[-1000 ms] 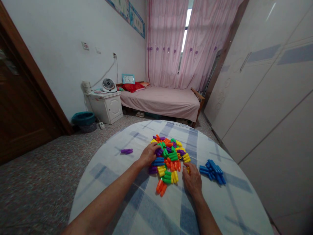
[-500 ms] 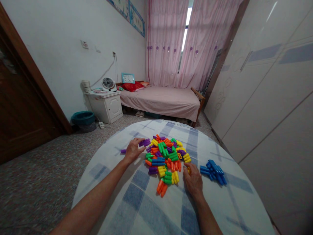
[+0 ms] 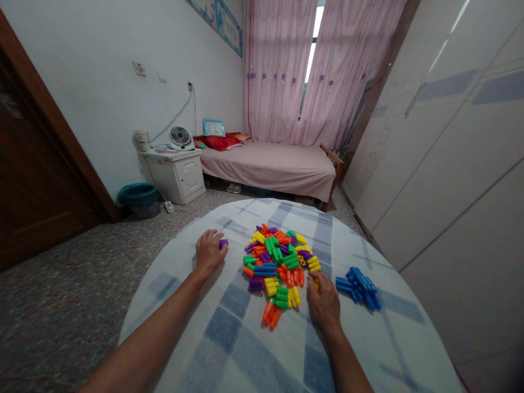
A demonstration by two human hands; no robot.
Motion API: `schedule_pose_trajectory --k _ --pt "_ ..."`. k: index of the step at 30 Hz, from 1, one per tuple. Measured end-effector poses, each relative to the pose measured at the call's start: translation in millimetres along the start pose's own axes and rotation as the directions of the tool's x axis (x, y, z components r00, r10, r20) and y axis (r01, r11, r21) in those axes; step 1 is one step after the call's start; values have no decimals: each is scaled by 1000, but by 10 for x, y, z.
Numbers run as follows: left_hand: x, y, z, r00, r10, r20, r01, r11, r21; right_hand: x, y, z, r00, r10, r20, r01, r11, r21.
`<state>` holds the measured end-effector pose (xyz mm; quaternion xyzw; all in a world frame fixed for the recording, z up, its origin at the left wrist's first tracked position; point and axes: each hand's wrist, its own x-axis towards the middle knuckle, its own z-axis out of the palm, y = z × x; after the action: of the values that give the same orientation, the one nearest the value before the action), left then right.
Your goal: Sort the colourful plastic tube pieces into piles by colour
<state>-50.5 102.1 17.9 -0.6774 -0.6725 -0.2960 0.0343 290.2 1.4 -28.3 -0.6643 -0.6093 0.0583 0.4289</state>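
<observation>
A heap of small plastic blocks (image 3: 278,262) in orange, yellow, green, purple and blue lies mid-table on a round table with a blue-checked cloth (image 3: 245,349). My left hand (image 3: 208,252) rests left of the heap, fingers curled over a purple block (image 3: 223,243) whose end sticks out. My right hand (image 3: 323,303) lies at the heap's right edge, fingers curled, touching a yellow block (image 3: 314,284). A separate cluster of blue blocks (image 3: 357,281) sits to its right.
Beyond the table are a pink bed (image 3: 270,166), a white nightstand (image 3: 174,174) with a small fan, a teal basin (image 3: 138,195) on the floor, a wooden door on the left and white wardrobe doors (image 3: 442,164) on the right.
My left hand took a purple block from the heap and carried it left to where another purple block lay. My right hand has stayed in place.
</observation>
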Motion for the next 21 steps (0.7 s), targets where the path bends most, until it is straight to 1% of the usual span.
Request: schedule_pose_trajectory --k 1,2,3,4,6,9,11,14,18,21 --pt "-3 88 10 998 54 -9 -55 998 -42 0 3 1 1000 2 6 -2 1000 -1" --pt "-2 180 30 994 105 3 -104 990 -97 1 4 1 1000 3 12 -3 1000 -2" --pt "-1 270 58 989 144 35 -137 978 -157 1 5 0 1000 4 16 -4 1000 -1" --pt "1 356 97 983 165 80 -146 967 -208 1 4 -1 1000 5 19 -5 1000 2" --pt "2 496 192 974 163 155 -119 958 -262 1 -1 -3 1000 7 16 -7 1000 9" --pt "5 604 337 973 87 212 -28 964 -266 1 -12 -5 1000 3 11 -4 1000 13" --pt "20 614 407 970 27 242 41 961 -273 1 -17 -6 1000 3 13 -3 1000 10" --pt "67 574 471 959 -35 281 125 943 -308 1 -18 -5 1000 8 17 -8 1000 2" --pt "125 494 524 944 -65 322 198 895 -400 -3 -12 -5 1000 -1 17 2 1000 -8" --pt "124 455 523 940 -78 331 239 844 -479 -7 -10 -3 1000 -12 15 12 1000 -3"
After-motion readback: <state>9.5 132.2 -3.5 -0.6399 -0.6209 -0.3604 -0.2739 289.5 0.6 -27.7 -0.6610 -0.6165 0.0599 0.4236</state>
